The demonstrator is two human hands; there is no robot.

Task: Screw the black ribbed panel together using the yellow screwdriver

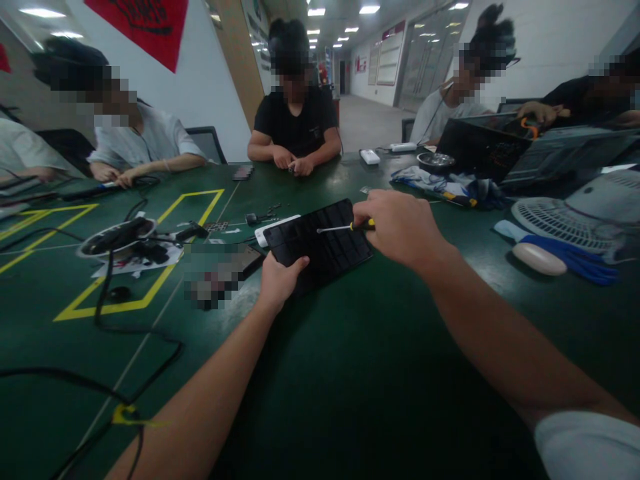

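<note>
A flat black panel with a grid of ribs point(320, 243) lies tilted above the green table point(350, 373). My left hand point(277, 280) grips its near left corner, thumb on top. My right hand point(400, 227) is closed round a small screwdriver point(343, 228) with a yellow and black handle. Its metal tip touches the middle of the panel. A white slab point(273, 227) shows just behind the panel's left edge.
Black cables and a round device point(117, 237) lie inside yellow floor-style tape lines at left. A white fan point(575, 220), a blue cloth point(575, 257) and a pale oval object point(539, 258) sit at right. Laptops point(480, 147) stand beyond. Several other people sit around the table.
</note>
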